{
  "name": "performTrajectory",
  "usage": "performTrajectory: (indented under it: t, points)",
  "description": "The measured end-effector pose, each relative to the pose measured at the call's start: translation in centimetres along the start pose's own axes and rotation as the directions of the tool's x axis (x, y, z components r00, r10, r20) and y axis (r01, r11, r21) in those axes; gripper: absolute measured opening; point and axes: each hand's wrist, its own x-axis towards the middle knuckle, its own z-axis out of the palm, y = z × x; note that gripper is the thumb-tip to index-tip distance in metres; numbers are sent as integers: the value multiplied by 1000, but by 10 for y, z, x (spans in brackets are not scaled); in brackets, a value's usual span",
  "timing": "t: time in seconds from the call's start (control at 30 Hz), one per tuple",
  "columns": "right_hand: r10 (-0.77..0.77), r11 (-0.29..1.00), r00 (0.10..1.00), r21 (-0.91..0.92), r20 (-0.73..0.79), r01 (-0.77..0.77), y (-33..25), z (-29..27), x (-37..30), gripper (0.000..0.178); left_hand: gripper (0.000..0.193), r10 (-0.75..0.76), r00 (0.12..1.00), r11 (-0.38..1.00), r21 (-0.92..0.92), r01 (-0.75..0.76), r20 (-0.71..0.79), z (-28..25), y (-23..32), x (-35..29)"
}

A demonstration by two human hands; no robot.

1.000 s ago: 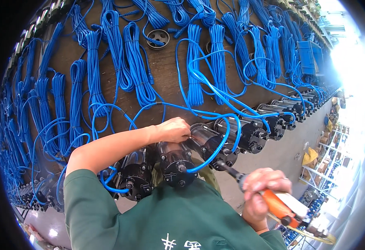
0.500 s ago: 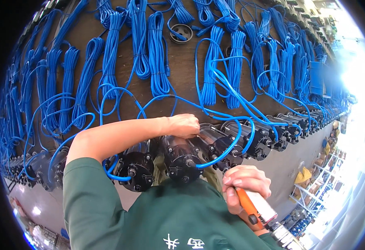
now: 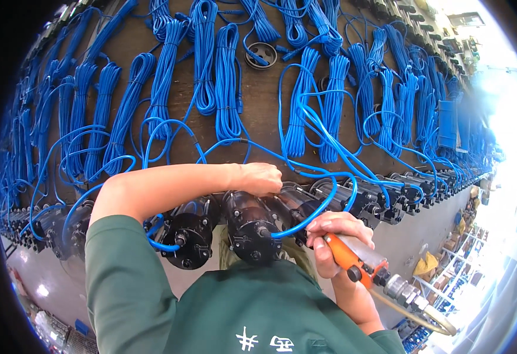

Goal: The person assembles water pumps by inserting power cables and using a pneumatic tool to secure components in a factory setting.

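Note:
My left hand [image 3: 260, 179] is closed, knuckles up, over the far end of a black cylindrical housing [image 3: 251, 221]; anything in its fingers is hidden. In my right hand [image 3: 342, 236] is an orange and silver air screwdriver [image 3: 350, 259], with a metal coupling and hose at its rear end. Its front end points toward the neighbouring dark cylinder [image 3: 297, 203], but the tip is covered by my fingers. A blue cable [image 3: 305, 223] curves out of the housing's near cap. Left of it lies another black cylinder [image 3: 188, 239] with its own blue cable.
Bundled blue cables [image 3: 227, 82] cover the brown table [image 3: 202, 133]. A round metal fitting [image 3: 261, 55] sits among them. A row of similar cylinders [image 3: 397, 197] lines the near table edge. White shelving [image 3: 447, 268] stands on the right, beside a yellow bag [image 3: 426, 264].
The air screwdriver and my right hand have moved slightly up and left, and more of the tool's rear and hose shows. My left hand stays over the same housing.

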Motion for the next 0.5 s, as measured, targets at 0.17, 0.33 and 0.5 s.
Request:
performTrajectory:
  t: [0.17, 0.33, 0.5]
  points:
    - [79, 997, 996, 9, -42, -79, 0, 2, 1, 24, 17, -409, 911, 908, 131, 399, 57, -102, 46, -10]
    - [72, 974, 989, 206, 133, -98, -46, -49, 0, 34, 6, -465, 460, 553, 158, 818, -756, -168, 174, -26]
    - [-205, 894, 979, 410, 11, 182, -52, -115, -42, 34, 6, -389, -486, 875, -479, 70, -782, 8, 310, 61]
